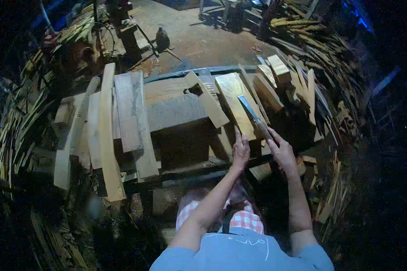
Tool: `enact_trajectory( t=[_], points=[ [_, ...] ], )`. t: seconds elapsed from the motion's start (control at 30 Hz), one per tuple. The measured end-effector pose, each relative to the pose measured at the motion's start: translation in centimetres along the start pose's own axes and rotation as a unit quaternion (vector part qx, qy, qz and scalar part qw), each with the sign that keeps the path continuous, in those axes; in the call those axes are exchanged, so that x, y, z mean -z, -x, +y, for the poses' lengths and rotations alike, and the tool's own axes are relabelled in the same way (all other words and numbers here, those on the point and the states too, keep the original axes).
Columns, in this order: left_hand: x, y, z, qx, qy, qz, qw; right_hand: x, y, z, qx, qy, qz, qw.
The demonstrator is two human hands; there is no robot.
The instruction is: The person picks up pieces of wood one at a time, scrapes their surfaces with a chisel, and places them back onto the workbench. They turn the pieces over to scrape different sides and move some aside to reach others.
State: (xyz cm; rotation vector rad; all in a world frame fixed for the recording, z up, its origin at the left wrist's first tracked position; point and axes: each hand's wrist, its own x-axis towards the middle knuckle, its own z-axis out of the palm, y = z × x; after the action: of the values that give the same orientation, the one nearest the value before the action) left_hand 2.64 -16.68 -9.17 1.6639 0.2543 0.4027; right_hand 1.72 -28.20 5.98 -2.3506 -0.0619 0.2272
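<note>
Checked cloth shows at 6 o'clock, partly hidden behind the forearms. Left hand (240, 151) lies flat, fingers open, on the pale plank (235, 101). Right hand (281, 151) is closed around the chisel (253, 115), blade toward 11 o'clock on that plank. Stacked boards (113, 131) sit at 9 o'clock; the workbench (167, 106) fades into darkness beyond.

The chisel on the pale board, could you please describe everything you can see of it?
The chisel has a flat, narrow, grey metal blade and a darker handle. It lies slantwise on a pale wooden board, blade pointing up and away to the left. The right hand grips its handle end; the left hand rests on the board beside it. Its cutting edge is too small to judge.
</note>
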Motion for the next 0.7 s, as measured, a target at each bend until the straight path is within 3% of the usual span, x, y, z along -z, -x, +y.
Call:
enact_trajectory(
  t=[0.03,0.07,0.23,0.33,0.4,0.53,0.57,0.63,0.67,0.7],
  points=[
    [0.4,-0.2,0.3,-0.011,-0.021,0.0,1.0,0.0,-0.7,-0.9,-0.053,0.036,-0.018,0.998],
    [0.7,-0.2,0.5,0.079,-0.022,-0.056,0.995,-0.1,-0.8,-0.4,-0.001,0.04,0.002,0.999],
    [0.5,-0.2,0.5,0.113,-0.007,-0.076,0.991,0.9,0.3,-1.6,-0.029,0.086,-0.027,0.995],
    [0.3,-0.1,0.2,-0.019,0.017,-0.008,1.0,-0.1,-3.1,-1.3,0.073,0.067,-0.01,0.995],
    [0.7,-0.2,0.6,0.014,0.004,-0.036,0.999,-1.9,-7.7,-1.0,0.133,0.08,0.007,0.988],
    [1.1,-0.3,0.7,0.084,-0.03,-0.079,0.993,-3.8,-13.9,-5.3,0.051,0.029,-0.035,0.998],
    [1.0,-0.3,0.4,0.081,-0.035,-0.076,0.993,-4.3,-14.8,-5.8,0.05,0.039,-0.032,0.997],
    [-0.4,-0.3,-2.4,0.05,0.097,-0.046,0.993,-4.2,-14.0,-6.1,0.059,0.017,-0.034,0.998],
    [-1.0,-0.2,-4.0,-0.015,0.069,-0.034,0.997,-4.0,-13.1,-5.9,0.064,0.0,-0.036,0.997],
    [-0.7,-0.2,-3.0,-0.012,0.072,-0.035,0.997,-3.5,-12.1,-5.1,0.061,0.004,-0.036,0.997]
  ],
)
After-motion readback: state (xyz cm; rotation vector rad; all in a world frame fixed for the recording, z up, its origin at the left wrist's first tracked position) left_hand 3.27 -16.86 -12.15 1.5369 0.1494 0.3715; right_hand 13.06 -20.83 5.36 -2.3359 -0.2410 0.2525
